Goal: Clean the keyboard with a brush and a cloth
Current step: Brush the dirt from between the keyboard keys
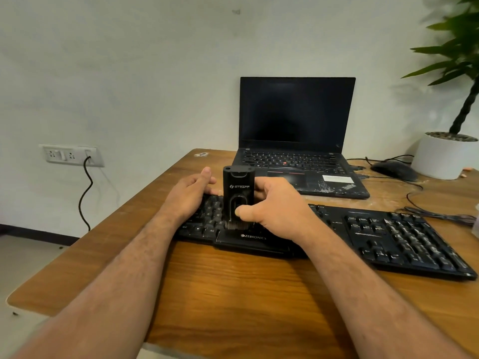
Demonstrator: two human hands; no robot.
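Observation:
A black keyboard (388, 237) lies across the wooden desk (233, 294). My right hand (277, 211) grips an upright black brush tool (238, 187), thumb on its front, with the bristles down on the keys near the space bar. My left hand (189, 193) holds the keyboard's far left end, fingers curled over its back edge. No cloth is in view.
An open black laptop (298, 141) with a dark screen stands behind the keyboard. A black mouse (394, 170) and cables lie at the right, beside a white plant pot (440, 156). A wall socket (70, 154) with a plugged cable sits on the left.

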